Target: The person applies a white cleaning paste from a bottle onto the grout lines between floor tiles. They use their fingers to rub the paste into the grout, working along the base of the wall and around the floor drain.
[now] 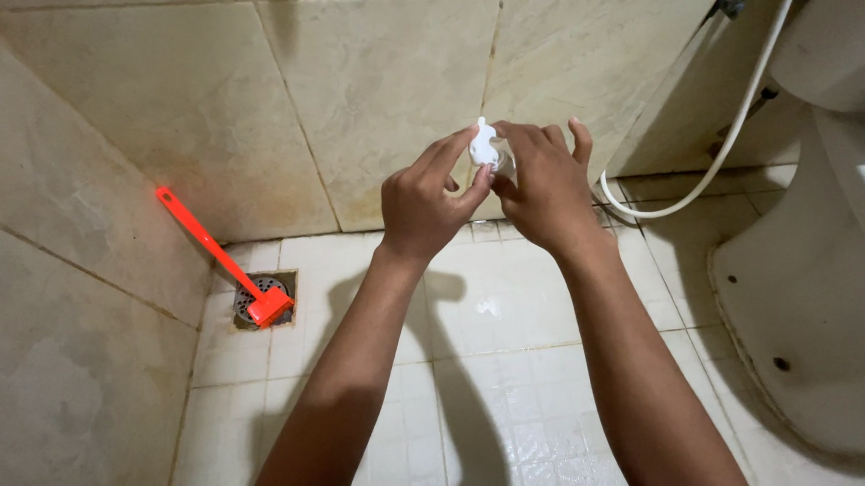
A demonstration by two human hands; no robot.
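Both my hands are raised in front of me over a white tiled floor. My left hand [426,202] pinches a small white plastic object [482,146], a cap or nozzle, between thumb and fingers. My right hand [544,185] meets it from the right and grips the same piece, with something whitish partly hidden behind its fingers. What lies under the white piece cannot be made out.
A white toilet base [820,279] stands at the right with a white hose [718,158] curving down to the floor. An orange-red brush [220,253] leans in the left corner, its head on a round floor drain [260,299]. Beige wall tiles [381,85] rise behind.
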